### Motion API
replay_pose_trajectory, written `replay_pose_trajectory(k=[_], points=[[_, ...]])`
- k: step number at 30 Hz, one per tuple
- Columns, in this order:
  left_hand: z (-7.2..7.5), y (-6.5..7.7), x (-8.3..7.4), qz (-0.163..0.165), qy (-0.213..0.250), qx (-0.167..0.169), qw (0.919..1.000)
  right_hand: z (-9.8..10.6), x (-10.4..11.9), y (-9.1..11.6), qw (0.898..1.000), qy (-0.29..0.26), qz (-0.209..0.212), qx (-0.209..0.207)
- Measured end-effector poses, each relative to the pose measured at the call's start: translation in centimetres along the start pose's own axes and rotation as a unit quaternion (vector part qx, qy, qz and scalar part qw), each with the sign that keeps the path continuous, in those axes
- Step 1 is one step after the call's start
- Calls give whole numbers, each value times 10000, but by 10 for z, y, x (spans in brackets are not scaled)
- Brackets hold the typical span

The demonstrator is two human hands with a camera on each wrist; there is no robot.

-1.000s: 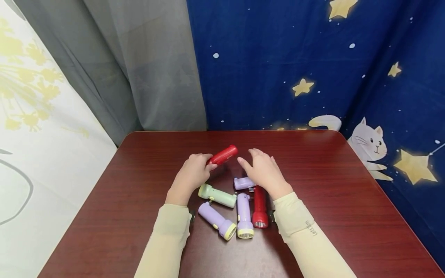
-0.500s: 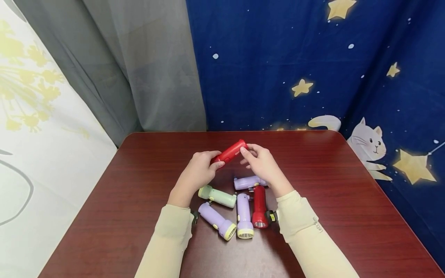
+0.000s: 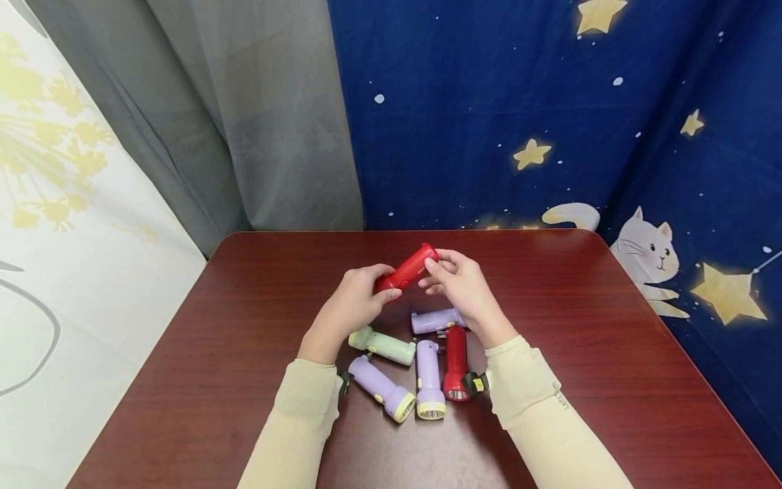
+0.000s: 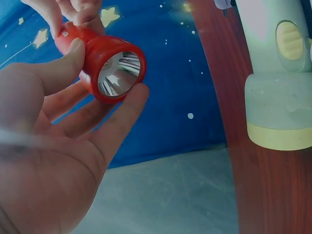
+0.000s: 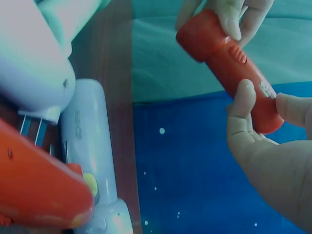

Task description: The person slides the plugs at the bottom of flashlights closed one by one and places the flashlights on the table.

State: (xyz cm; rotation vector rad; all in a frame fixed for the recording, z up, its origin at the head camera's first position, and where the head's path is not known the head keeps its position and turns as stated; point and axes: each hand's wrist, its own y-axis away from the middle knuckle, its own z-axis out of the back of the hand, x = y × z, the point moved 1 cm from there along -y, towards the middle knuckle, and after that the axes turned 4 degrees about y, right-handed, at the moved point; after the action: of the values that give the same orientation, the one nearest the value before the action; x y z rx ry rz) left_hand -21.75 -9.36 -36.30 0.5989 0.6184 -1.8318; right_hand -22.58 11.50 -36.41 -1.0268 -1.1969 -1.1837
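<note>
A red flashlight [image 3: 408, 269] is held up between both hands, tilted, above the far half of the table. My left hand [image 3: 354, 302] grips its lens end; the left wrist view shows the thumb and fingers around the red head [image 4: 117, 73] and its shiny reflector. My right hand [image 3: 467, 292] pinches the tail end between thumb and fingers, which the right wrist view shows beside the flashlight's body [image 5: 243, 78]. Below the hands lie a green flashlight [image 3: 387, 347], a far purple flashlight [image 3: 435, 320], two nearer purple flashlights [image 3: 381, 388] and a second red flashlight [image 3: 455, 360].
The dark red-brown table [image 3: 244, 380] carries the group of flashlights near its middle. Metal plug prongs [image 5: 34, 129] stick out of one purple flashlight. Behind the table hang a grey curtain [image 3: 287, 122] and a blue starry curtain [image 3: 464, 102].
The right hand has come to the red flashlight's tail end and taken hold of it. The left hand has shifted slightly right with the flashlight. The flashlights on the table have not moved.
</note>
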Motion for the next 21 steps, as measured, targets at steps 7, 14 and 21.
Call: replay_pose_trajectory(k=[7,14,21], points=[[-3,0,0,91,173,33,9998,-6,3,4,9986,-526,-46,74],[-6,1,-3,15,176,97,9998,-9,6,10,9995,-121,285,47],[-6,3,-12,-365,306,-173,9987,-12,7,13,9980,393,400,277]])
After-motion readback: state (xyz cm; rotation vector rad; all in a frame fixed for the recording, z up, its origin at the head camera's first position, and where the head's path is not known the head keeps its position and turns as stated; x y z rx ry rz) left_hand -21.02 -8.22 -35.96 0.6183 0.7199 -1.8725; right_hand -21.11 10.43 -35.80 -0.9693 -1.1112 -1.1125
